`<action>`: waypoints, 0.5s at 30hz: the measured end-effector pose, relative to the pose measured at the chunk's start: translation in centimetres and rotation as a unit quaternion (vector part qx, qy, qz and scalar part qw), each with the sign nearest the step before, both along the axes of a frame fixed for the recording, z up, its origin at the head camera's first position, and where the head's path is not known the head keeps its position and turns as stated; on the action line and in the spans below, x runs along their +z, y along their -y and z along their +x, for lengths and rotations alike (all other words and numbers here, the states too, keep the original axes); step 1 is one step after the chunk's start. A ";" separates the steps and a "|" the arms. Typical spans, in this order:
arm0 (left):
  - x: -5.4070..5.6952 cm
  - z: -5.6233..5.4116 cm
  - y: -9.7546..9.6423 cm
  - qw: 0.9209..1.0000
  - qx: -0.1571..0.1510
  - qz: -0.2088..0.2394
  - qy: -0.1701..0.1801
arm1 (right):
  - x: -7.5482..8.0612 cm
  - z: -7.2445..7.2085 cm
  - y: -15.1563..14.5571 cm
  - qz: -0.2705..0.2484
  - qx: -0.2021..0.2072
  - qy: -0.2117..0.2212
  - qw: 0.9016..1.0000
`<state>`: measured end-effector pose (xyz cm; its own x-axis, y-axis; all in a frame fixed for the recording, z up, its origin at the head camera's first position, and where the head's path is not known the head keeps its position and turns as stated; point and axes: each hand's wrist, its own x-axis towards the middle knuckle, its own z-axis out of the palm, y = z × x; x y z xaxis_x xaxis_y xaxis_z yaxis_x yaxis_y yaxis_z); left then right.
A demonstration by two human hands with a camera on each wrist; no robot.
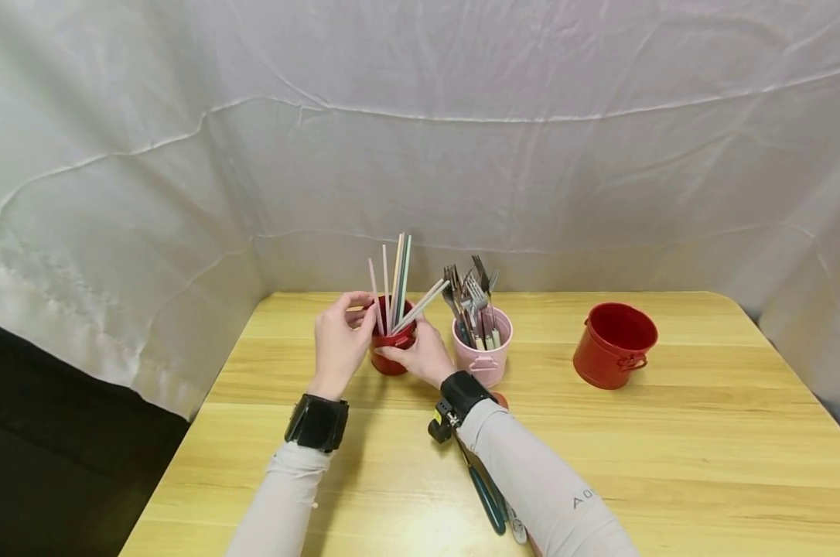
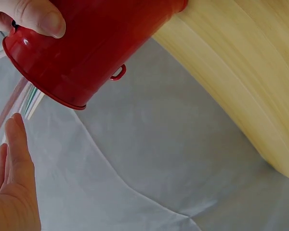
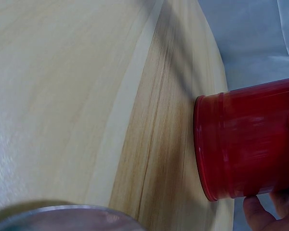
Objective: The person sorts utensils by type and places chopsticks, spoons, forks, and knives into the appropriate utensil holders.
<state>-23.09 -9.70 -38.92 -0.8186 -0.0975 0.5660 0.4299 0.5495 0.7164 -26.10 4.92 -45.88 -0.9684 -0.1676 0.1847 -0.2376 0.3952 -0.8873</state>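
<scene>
A small red bucket holds several slim pastel chopsticks, some leaning outward. My right hand grips the bucket near its rim, thumb across the front. In the left wrist view its thumb lies on the red wall. At the bucket's left side my left hand has thumb and fingertips at a pink chopstick, pinching it. The left wrist view shows that chopstick running between the fingertips. Two pale chopsticks tilt right, over my right hand.
A pink bucket of forks and other cutlery stands just right of my right hand. Farther right is another red bucket. Dark-handled cutlery lies partly under my right forearm. Grey cloth hangs behind the table.
</scene>
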 end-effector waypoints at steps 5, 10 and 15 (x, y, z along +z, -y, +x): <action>-0.4 0.2 0.5 1.000 0.015 -0.011 0.006 | 0.1 0.2 -0.1 -0.009 0.000 -0.003 1.000; -0.7 0.9 1.0 1.000 0.010 -0.017 0.010 | -0.2 0.0 0.0 -0.010 0.004 -0.008 1.000; -1.3 1.4 1.6 0.999 -0.006 -0.033 0.029 | -0.3 -0.1 0.0 -0.013 0.003 -0.008 1.000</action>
<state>-21.68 -11.30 -40.22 -0.8516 -0.0509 0.5217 0.3954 0.5910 0.7031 -26.24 4.88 -46.20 -0.9640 -0.1692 0.2050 -0.2549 0.3702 -0.8933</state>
